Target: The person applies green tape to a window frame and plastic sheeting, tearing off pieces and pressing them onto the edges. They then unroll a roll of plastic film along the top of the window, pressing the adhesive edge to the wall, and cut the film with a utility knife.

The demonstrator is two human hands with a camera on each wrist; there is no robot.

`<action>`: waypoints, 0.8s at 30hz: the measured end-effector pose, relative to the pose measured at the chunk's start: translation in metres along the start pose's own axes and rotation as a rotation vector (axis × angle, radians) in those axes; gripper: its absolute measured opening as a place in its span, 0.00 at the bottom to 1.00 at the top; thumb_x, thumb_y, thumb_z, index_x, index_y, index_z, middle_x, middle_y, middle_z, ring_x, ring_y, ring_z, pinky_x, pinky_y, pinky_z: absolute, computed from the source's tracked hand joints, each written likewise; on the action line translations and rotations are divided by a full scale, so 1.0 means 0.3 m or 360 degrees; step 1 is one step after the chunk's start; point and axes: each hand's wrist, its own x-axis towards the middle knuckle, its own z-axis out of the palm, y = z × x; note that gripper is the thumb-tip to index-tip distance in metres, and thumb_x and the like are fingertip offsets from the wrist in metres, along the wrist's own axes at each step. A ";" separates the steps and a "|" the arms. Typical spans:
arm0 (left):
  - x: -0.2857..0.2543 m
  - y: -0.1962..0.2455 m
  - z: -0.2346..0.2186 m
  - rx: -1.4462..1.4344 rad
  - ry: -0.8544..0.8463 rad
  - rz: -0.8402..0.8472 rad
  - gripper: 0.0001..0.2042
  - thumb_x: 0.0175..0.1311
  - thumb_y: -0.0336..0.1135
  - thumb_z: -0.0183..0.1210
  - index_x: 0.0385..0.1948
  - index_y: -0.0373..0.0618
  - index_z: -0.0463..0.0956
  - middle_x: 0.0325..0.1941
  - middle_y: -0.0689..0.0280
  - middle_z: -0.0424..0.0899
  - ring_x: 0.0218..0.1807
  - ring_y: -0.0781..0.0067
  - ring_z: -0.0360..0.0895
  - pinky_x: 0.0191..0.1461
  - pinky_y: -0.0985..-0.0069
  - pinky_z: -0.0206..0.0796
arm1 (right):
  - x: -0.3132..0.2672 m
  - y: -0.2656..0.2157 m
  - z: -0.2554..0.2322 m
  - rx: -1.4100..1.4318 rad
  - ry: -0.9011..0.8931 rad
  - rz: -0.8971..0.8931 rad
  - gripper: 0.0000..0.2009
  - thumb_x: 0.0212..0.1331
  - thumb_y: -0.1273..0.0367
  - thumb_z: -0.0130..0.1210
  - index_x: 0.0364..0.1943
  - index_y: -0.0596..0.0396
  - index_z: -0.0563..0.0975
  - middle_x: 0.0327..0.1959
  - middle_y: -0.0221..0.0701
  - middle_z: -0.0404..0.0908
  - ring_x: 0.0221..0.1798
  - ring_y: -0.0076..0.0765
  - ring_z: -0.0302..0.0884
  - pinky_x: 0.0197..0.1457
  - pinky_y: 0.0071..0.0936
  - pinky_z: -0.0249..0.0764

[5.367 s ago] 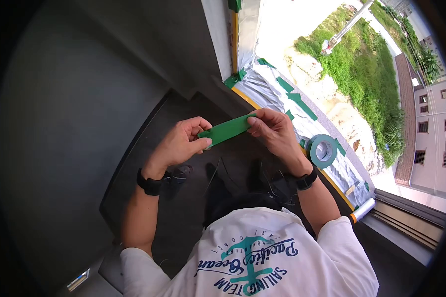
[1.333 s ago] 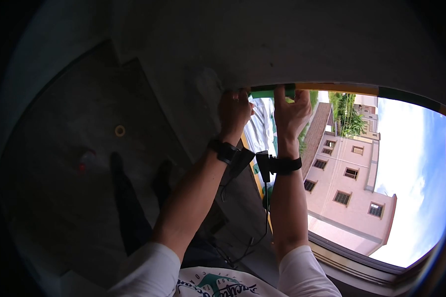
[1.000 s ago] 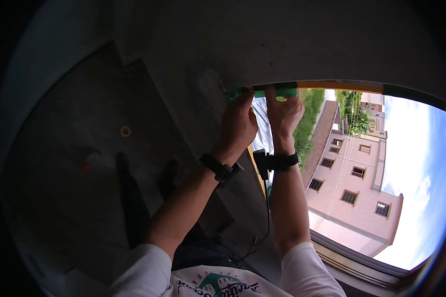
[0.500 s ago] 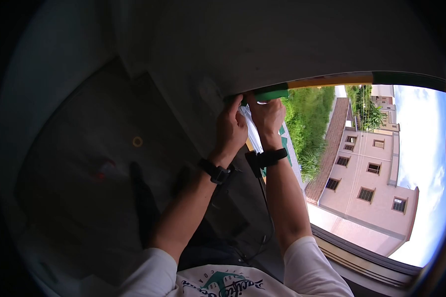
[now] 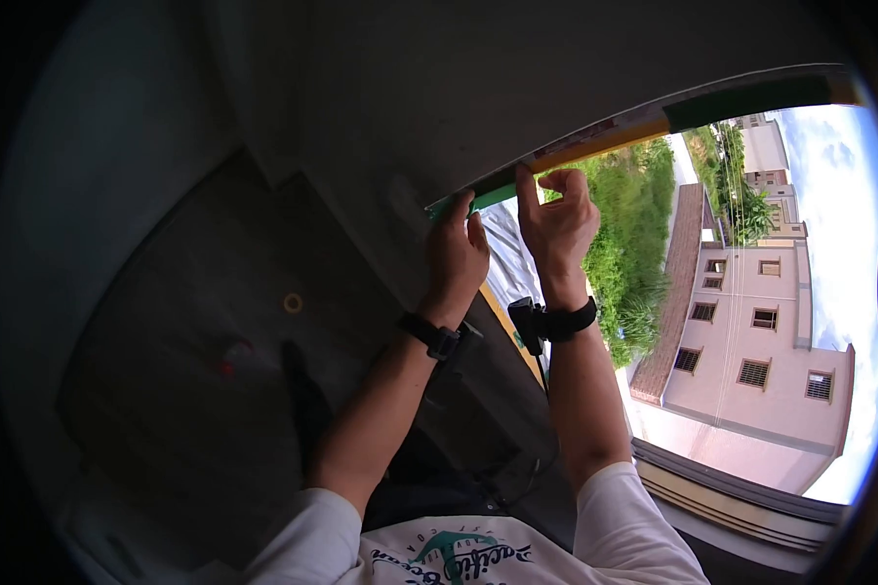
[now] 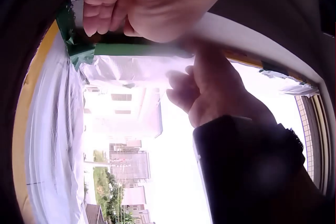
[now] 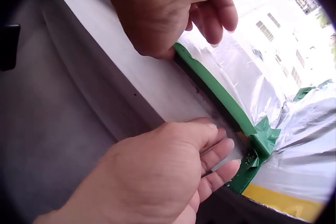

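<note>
A strip of green tape lies along the edge of the window opening. My left hand is at the strip's lower-left end, its fingers loosely bent beside the edge in the right wrist view. Farther along, my right hand has a straight finger against the edge; its other fingers are bent. The right wrist view shows the right hand's tip at one end of the green strip. Near the left hand's fingers is a crumpled green tape patch at the corner. Silvery plastic sheeting hangs beside the strip.
Yellow tape and another dark green piece continue along the same edge. A small tape ring lies on the dark floor. Outside are grass and a pink building. A window track runs at lower right.
About five seconds ago both hands held a green strip stretched in the air; now one lies along the edge. My right hand has just moved right, away from the left, uncovering more of the strip.
</note>
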 end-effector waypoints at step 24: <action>0.109 0.166 -0.001 0.0789 -0.0011 0.0359 0.06 0.65 0.33 0.62 0.40 0.45 0.81 0.32 0.55 0.86 0.36 0.50 0.85 0.37 0.61 0.75 | 0.084 0.116 -0.085 0.0591 -0.0697 -0.0327 0.11 0.54 0.62 0.65 0.36 0.54 0.81 0.29 0.40 0.81 0.35 0.51 0.81 0.39 0.41 0.76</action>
